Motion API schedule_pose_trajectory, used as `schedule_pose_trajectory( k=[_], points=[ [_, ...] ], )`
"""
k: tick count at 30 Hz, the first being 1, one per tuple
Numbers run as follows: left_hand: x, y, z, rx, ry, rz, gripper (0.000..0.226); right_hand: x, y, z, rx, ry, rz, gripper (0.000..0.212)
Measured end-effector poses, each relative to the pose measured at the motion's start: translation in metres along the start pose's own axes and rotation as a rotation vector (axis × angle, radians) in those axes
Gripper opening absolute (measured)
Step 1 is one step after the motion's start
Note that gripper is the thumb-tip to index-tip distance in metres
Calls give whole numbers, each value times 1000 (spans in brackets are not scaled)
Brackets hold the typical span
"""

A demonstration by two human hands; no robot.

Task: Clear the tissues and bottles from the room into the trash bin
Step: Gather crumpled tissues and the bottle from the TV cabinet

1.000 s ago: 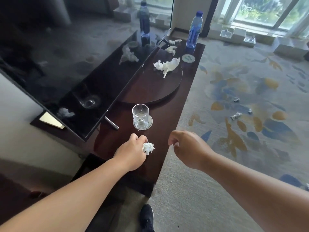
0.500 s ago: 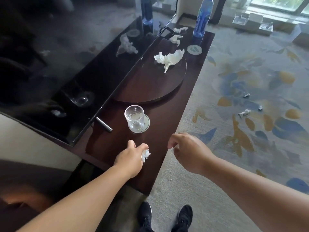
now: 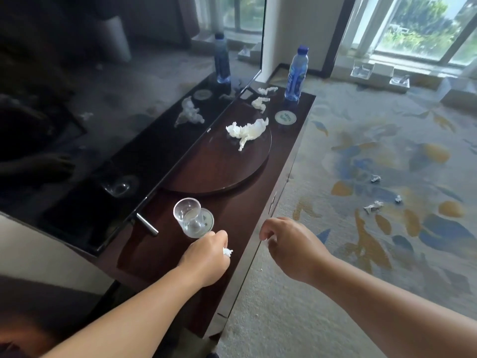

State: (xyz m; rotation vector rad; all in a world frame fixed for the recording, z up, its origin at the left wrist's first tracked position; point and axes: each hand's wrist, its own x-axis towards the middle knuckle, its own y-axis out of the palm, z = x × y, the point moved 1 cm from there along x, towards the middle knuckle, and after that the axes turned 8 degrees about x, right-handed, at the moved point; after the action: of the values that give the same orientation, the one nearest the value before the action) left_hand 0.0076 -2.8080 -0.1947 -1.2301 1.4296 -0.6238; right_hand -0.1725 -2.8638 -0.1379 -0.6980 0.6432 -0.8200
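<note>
My left hand is closed on a small crumpled tissue over the near end of the dark wooden console. Beside it, over the console's edge, my right hand hangs half curled and holds nothing that I can see. A large crumpled tissue lies on the round wooden tray. Two smaller tissues lie farther back. A blue-capped water bottle stands upright at the console's far end. Three tissue scraps lie on the carpet. No trash bin is in view.
A glass stands on a coaster just beyond my left hand. Another coaster lies near the bottle. A black TV screen leans along the console's left side. Patterned carpet spreads to the right, with windows behind.
The view has tilted up toward the window and I have stepped closer. My left hand has closed tighter, so less of the tissue shows. Both hands keep their places over the console's near end.
</note>
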Motion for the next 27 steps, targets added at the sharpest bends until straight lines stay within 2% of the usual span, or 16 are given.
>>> schedule_pose_trajectory(
  k=[8,17,19,24,27],
  points=[
    [5,-55,-64,33,65,-142,25,-10,-76,-13,4,-69,-91,31],
    [16,-84,-130,40,90,-216,10,-15,-136,-45,23,-89,-157,28],
    [20,-88,-135,46,96,-235,7,-10,-141,-49,38,-88,-164,27],
    [38,-95,-128,43,74,-245,25,14,-143,-48,35,-78,-159,23],
    [55,-102,-116,32,61,-253,24,34,-145,-43,26,-76,-150,22]
  ],
)
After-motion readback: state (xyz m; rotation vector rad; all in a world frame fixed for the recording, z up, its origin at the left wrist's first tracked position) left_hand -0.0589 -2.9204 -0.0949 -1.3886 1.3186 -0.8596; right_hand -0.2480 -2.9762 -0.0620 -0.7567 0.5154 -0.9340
